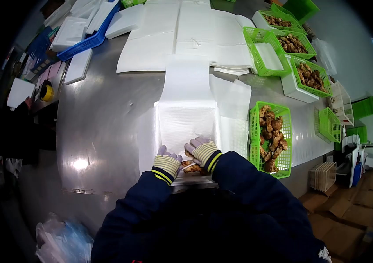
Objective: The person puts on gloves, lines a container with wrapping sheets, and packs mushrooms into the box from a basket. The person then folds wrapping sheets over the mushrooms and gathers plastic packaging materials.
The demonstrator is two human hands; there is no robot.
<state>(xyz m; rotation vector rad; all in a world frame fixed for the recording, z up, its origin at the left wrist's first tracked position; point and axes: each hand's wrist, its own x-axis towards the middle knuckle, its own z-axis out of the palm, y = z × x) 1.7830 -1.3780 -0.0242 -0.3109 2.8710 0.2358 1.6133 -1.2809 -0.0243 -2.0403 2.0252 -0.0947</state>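
Observation:
In front of me is a white foam box (217, 127) lined with a thin white sheet (186, 118) that runs out over its far edge. Brown mushrooms (192, 167) lie at the near end of the box, partly hidden by my gloves. My left hand (167, 162), in a lilac and striped glove, lies beside them at the left with its fingers stretched out. From the right, my right hand (203, 151) rests over the mushrooms, fingers spread; its grip underneath is partly hidden. A green basket (252, 144) of larger mushrooms (273, 136) stands right of the box.
Stacked white foam sheets (151, 41) cover the back of the steel table (103, 127). More green baskets of mushrooms (310, 76) stand on foam boxes at the back right. A blue crate (91, 41) holds white lids at the back left. Another person's dark sleeve (17, 122) shows at far left.

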